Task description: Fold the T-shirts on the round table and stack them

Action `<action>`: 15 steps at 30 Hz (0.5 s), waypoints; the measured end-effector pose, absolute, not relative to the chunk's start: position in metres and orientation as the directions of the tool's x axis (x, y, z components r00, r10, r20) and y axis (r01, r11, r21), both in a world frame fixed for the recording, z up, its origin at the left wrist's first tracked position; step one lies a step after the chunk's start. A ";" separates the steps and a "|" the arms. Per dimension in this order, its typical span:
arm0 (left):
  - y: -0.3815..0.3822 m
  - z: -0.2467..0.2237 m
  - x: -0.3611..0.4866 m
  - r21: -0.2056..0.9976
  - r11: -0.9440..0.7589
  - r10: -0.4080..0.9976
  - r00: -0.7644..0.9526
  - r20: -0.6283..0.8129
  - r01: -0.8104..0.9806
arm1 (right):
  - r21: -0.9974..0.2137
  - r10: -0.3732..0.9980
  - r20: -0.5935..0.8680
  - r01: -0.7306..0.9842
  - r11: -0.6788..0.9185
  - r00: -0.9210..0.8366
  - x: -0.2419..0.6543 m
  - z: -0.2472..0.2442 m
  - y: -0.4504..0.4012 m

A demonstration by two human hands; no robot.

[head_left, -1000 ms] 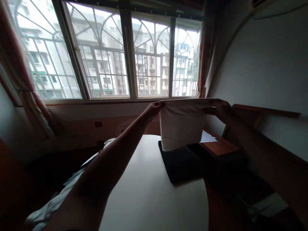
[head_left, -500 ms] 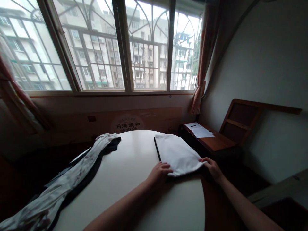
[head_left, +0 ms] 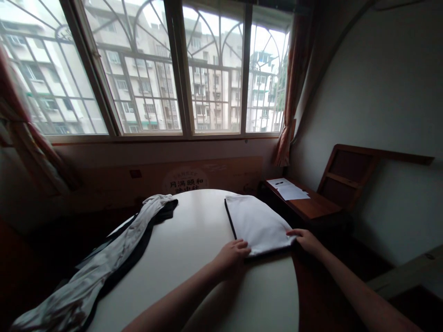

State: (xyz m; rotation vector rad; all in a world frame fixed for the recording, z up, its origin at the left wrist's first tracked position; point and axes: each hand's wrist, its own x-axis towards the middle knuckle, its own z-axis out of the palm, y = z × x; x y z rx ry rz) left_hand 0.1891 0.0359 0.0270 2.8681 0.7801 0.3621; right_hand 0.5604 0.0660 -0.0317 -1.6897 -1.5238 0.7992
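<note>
Holding a folded white cloth flat near the right edge of the round-ended white bench, on top of a dark cloth showing along its left and near edges. Touching the near left corner with the left hand, fingers slightly bent over the cloth; thumb hidden, so impossible to tell if pinching. Gripping the near right corner with the right hand, nearly closed between thumb and fingers. Across on the bench's left side, lying rumpled lengthwise, a patterned pale garment with dark fabric beneath. Beyond, at right, loose papers on low wooden furniture.
</note>
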 end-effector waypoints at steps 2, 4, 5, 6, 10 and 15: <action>0.027 0.024 0.184 0.200 -0.873 0.479 0.858 0.185 0.444 | -0.797 0.992 0.023 0.602 -0.059 0.128 0.563 -0.027 0.071; 0.015 0.025 0.178 0.198 -0.893 0.439 0.881 0.177 0.405 | -0.767 0.982 0.086 0.640 -0.041 0.166 0.559 -0.018 0.077; 0.008 0.026 0.174 0.201 -0.897 0.429 0.887 0.169 0.395 | -0.755 0.975 0.133 0.655 -0.014 0.175 0.554 -0.012 0.080; 0.001 0.028 0.170 0.210 -0.893 0.433 0.887 0.161 0.398 | -0.738 0.967 0.192 0.674 0.030 0.167 0.545 -0.006 0.083; -0.027 0.043 0.153 0.296 -0.829 0.523 0.846 0.105 0.475 | -0.543 0.897 0.438 0.781 0.309 -0.050 0.475 0.010 0.084; -0.054 0.062 0.117 0.361 -0.746 0.620 0.781 0.073 0.559 | -0.336 0.938 0.252 0.887 0.316 -0.239 0.374 -0.002 0.058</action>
